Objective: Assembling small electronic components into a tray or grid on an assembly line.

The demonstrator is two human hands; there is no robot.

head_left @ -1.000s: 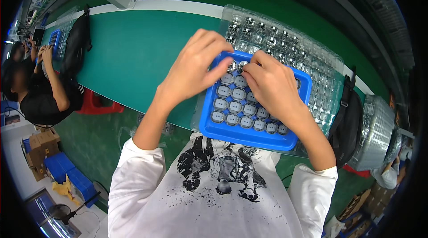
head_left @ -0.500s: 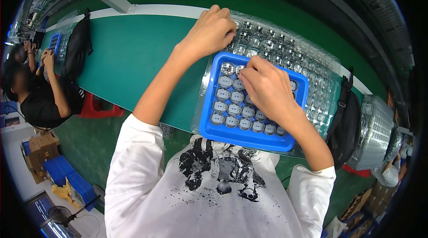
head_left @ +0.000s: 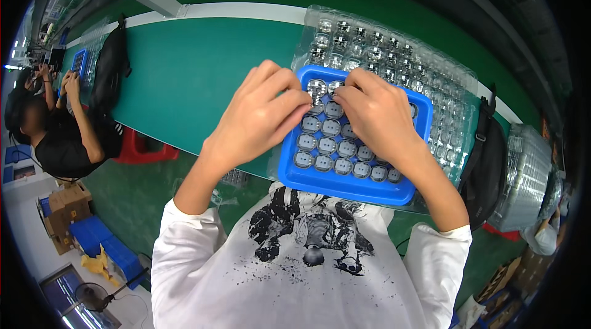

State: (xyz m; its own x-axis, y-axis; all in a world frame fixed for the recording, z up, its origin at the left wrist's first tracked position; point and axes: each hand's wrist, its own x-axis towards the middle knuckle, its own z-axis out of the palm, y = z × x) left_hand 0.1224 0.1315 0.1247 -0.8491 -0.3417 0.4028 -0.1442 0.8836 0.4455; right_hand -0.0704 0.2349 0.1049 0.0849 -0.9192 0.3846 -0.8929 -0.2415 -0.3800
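- Green worktop (head_left: pixel 184 70), smooth and matt, pale strip along its far edge; fisheye bends it into an arc. Co-worker (head_left: pixel 68 138) in black sits at the far left, beside a red plastic stool (head_left: pixel 141 147).
- Change: half a second ago the left hand (head_left: pixel 255 113) was out over the clear plastic tray (head_left: pixel 394 32); now back at the far left corner of the blue tray (head_left: pixel 345 190). Right hand (head_left: pixel 381 119) has stayed at the far row throughout.
- Meaning, as judged: work has returned from the clear tray to the blue one, both hands meeting at the same row.
- Left fingers: bent, tips drawn together beside a shiny piece (head_left: pixel 317 87) in the corner. Cannot tell whether anything is pinched.
- Right fingers: curled, thumb and forefinger close together at the next piece along; contact hidden, grip uncertain.
- Grey-faced pieces (head_left: pixel 330 127) sit in rows inside the blue tray: rounded squares, two small dark marks on most, clear rims. Corner piece glossier, mirror-like.
- Blue tray: opaque, plastic-looking, rounded corners, raised rim. Clear tray behind: thin, glinting, moulded pockets, bright reflective pieces in many.
- Right end: black bag (head_left: pixel 486 162), soft, strapped; stacked clear trays (head_left: pixel 526 175) beyond.
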